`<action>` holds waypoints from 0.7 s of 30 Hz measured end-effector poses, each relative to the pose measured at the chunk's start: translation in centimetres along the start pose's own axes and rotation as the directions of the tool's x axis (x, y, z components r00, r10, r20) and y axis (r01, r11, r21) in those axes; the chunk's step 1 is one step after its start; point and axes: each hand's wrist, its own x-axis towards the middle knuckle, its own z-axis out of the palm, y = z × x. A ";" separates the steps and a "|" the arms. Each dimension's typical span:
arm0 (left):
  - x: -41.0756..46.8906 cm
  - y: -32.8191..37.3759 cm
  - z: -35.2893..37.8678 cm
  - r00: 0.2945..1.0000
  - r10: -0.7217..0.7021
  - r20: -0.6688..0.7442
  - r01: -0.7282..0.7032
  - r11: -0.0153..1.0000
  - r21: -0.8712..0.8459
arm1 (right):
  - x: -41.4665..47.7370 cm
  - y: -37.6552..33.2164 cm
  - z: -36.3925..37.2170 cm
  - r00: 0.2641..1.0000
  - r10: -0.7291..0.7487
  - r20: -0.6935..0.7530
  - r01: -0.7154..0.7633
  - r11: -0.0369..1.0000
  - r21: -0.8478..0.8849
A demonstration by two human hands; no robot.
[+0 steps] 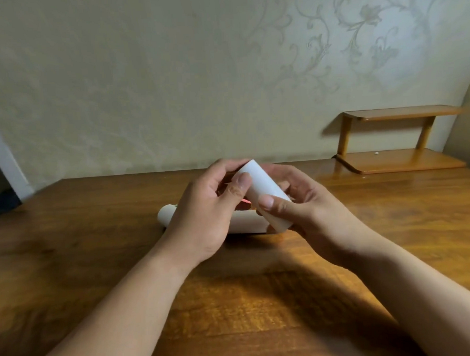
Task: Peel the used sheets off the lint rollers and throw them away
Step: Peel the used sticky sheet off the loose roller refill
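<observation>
A white lint roller (262,185) is held tilted above the wooden table (97,236), its far end up and left. My left hand (203,213) grips that far end, thumb pressed on the white sheet. My right hand (304,204) holds the near, lower end, thumb across the roll. A second white lint roller (166,215) lies on the table behind and under my hands, mostly hidden; a bit of red shows near it. No loose sheet is visible.
A small two-level wooden shelf (397,140) stands on the table at the back right against the patterned wall. The table's left edge runs toward a white door frame (7,164).
</observation>
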 end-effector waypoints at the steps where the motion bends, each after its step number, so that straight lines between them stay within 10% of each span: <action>1: 0.0 0.0 0.0 1.000 -0.007 0.004 0.007 1.000 -0.013 | 0.0 0.0 0.1 1.000 0.000 -0.015 0.000 1.000 -0.014; 21: -0.2 0.3 -0.3 0.997 0.071 0.030 -0.074 0.990 0.123 | -0.4 0.5 -0.2 0.944 -0.312 -0.108 0.235 0.865 -0.443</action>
